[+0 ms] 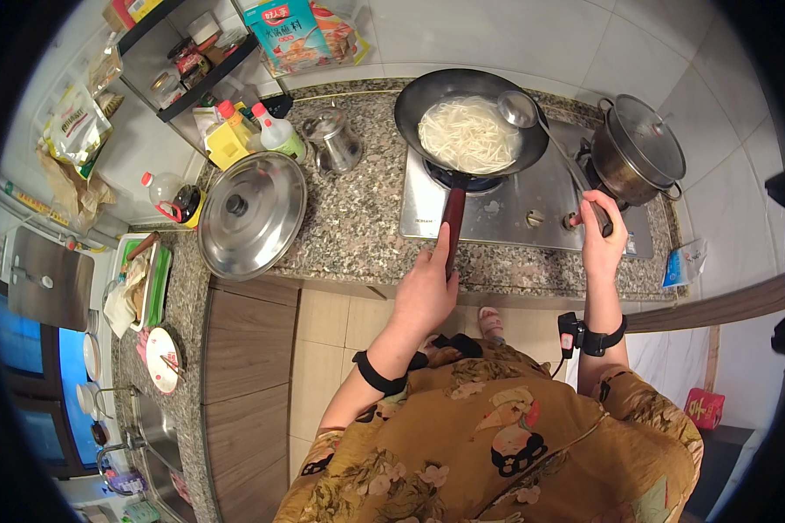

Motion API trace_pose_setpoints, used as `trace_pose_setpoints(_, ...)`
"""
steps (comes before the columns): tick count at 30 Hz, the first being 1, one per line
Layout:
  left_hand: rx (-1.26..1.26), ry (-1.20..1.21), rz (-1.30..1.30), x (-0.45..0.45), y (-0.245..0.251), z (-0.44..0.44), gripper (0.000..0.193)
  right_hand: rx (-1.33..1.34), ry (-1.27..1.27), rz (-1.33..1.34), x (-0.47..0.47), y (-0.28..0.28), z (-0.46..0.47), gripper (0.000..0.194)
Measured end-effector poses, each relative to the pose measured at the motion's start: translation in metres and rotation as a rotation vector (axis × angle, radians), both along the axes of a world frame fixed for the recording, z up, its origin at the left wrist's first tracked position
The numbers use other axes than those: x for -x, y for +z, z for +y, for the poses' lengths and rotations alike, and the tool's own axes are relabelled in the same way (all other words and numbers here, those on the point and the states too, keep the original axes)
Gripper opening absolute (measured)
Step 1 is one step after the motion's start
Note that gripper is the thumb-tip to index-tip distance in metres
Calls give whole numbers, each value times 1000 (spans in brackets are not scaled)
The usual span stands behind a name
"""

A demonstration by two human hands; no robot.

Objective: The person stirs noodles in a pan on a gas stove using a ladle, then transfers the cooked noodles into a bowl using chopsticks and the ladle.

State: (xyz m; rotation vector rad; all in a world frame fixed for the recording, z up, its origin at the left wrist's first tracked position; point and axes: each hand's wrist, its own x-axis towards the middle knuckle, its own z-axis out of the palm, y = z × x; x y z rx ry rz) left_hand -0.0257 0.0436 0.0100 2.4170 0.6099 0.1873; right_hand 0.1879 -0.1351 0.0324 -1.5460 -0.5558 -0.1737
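Note:
A dark wok (409,111) stands over the left burner of a steel gas hob (497,219). Pale noodles or shreds (468,134) lie in cloudy liquid inside it. My left hand (425,284) grips the wok's reddish-brown handle (454,212). In my right hand (603,235) is the wooden-ended handle of a metal ladle (517,109). The ladle's bowl is over the right side of the wok, above the liquid or at its surface; I cannot tell which.
On the right burner stands a lidded steel pot (634,157). A large steel lid (252,216) leans at the counter's corner, near a steel jug (333,140) and sauce bottles (278,134). A plate with chopsticks (163,359) is left, by the sink (160,425).

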Motion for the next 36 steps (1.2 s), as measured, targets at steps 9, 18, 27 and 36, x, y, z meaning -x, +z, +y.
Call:
trace_pose_setpoints(9,-29,10,62,0,11,12,83,-20,91,48,5,7,-5,11)
trace_pose_setpoints(18,-91,54,-25,4,12,23,83,-25,218,240,25,56,-14,13)
trace_pose_setpoints(27,-139,59,42,-5,9,21,86,154,249,-1,18,36,-3,14)
trace_pose_setpoints(36,-179,69,131,-8,12,22,84,655,379,-710,-3,28,54,45)
